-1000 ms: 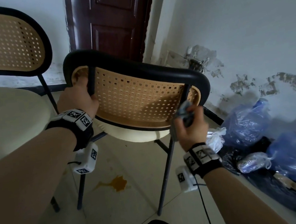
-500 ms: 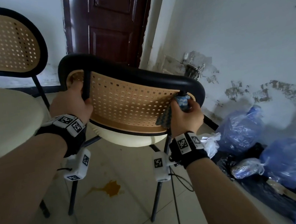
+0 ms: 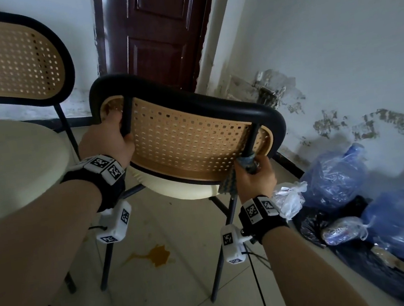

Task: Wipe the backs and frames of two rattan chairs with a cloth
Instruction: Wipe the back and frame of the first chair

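The nearer rattan chair (image 3: 189, 139) has a tan woven back in a black frame and a cream seat, and it leans toward me. My left hand (image 3: 105, 145) grips its left black upright just under the top rail. My right hand (image 3: 255, 179) holds a dark blue-grey cloth (image 3: 247, 163) wrapped round the right upright, low on the backrest; a tail of cloth hangs by the seat edge. A second rattan chair (image 3: 4, 60) stands at the left, upright, with a cream seat below it.
A dark red door (image 3: 159, 30) stands behind the chairs. Blue and black plastic bags (image 3: 356, 199) are heaped along the stained right wall. An orange stain (image 3: 158, 255) marks the tiled floor under the chair. A thin cable trails from my right wrist.
My right hand slid the cloth up the right upright to the top rail, then back down to the lower backrest. My left hand kept its grip on the left upright.
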A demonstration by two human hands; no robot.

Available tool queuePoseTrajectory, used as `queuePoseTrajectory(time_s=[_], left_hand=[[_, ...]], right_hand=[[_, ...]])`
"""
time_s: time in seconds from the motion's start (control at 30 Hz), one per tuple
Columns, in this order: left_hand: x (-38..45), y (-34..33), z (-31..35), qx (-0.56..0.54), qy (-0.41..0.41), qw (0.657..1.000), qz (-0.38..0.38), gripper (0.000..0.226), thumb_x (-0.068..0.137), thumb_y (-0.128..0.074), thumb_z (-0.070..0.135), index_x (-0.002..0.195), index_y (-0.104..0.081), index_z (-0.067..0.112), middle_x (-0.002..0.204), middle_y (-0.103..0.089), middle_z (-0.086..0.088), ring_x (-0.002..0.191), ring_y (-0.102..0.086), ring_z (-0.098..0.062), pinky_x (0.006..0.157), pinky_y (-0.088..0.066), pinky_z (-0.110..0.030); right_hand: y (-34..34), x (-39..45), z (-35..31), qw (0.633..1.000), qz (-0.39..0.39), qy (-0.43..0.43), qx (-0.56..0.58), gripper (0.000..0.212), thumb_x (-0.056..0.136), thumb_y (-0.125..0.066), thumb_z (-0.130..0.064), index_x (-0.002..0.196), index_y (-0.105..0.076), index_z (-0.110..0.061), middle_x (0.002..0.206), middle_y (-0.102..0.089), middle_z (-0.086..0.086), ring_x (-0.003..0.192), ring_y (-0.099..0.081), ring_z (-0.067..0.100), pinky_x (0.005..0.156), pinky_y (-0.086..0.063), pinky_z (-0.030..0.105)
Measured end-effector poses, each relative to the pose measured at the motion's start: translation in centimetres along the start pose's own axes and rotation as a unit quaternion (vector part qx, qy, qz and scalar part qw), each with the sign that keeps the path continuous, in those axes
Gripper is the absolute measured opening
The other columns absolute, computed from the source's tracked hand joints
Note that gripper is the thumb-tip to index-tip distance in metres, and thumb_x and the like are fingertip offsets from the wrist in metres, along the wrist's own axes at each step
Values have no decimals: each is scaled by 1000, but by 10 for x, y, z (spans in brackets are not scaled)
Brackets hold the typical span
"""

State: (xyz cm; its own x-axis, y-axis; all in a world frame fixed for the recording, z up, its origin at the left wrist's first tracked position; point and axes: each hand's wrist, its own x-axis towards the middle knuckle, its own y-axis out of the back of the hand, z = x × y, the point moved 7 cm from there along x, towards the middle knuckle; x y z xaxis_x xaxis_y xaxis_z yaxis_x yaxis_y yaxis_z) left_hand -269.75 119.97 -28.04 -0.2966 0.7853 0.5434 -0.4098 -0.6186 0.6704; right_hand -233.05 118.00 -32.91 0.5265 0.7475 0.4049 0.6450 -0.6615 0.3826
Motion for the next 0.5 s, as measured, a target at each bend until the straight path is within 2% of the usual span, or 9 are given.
queuePoseTrajectory(time_s=[0.13, 0.23, 0.3, 0.37, 0.43, 0.5], left_hand=[[1, 1, -3, 2, 5, 1000, -15, 28, 85, -65, 27, 108, -49, 27, 82, -68, -10, 76, -65, -40, 62, -48, -40], [1, 3, -3, -8, 3, 1000, -24, 27, 86, -66, 29, 108, -50, 30, 85, -70, -7, 79, -66, -40, 64, -50, -40], [-1, 5, -5, -37, 0, 999, -23, 27, 87, -68, 30, 108, -51, 31, 89, -73, -4, 83, -68, -38, 69, -53, -41], [-6, 7, -9, -78, 5, 997, -21, 24, 87, -71, 29, 108, -58, 27, 94, -74, -2, 88, -69, -34, 76, -55, -42], [-8, 7, -16, -119, 31, 992, -31, 19, 88, -72, 28, 105, -65, 22, 99, -74, -3, 93, -69, -30, 83, -55, -43], [-12, 2, -26, -127, 68, 987, -70, 16, 91, -68, 26, 106, -70, 21, 103, -74, -3, 95, -68, -25, 89, -55, -42]], right_hand=[[-14, -11, 46, 992, -75, -71, -77, 20, 77, -69, -35, 76, -51, -25, 65, -57, -13, 66, -57, 18, 58, -39, 23], [-11, -18, 69, 978, -117, -95, -146, 23, 79, -68, -34, 70, -50, -22, 64, -56, -7, 60, -54, 16, 52, -37, 22], [-3, -24, 69, 983, -106, -76, -129, 26, 79, -70, -36, 68, -50, -25, 63, -56, -9, 60, -56, 13, 45, -36, 20], [-1, -32, 55, 987, -106, -46, -108, 26, 79, -72, -40, 69, -51, -28, 62, -58, -13, 56, -55, -1, 36, -31, 9], [-7, -40, 29, 989, -128, -7, -78, 22, 78, -72, -45, 75, -54, -31, 65, -61, -16, 55, -55, -8, 38, -34, 3], [-16, -45, -5, 988, -145, 52, -30, 21, 79, -72, -46, 85, -58, -32, 72, -63, -19, 65, -60, -12, 44, -37, 0]])
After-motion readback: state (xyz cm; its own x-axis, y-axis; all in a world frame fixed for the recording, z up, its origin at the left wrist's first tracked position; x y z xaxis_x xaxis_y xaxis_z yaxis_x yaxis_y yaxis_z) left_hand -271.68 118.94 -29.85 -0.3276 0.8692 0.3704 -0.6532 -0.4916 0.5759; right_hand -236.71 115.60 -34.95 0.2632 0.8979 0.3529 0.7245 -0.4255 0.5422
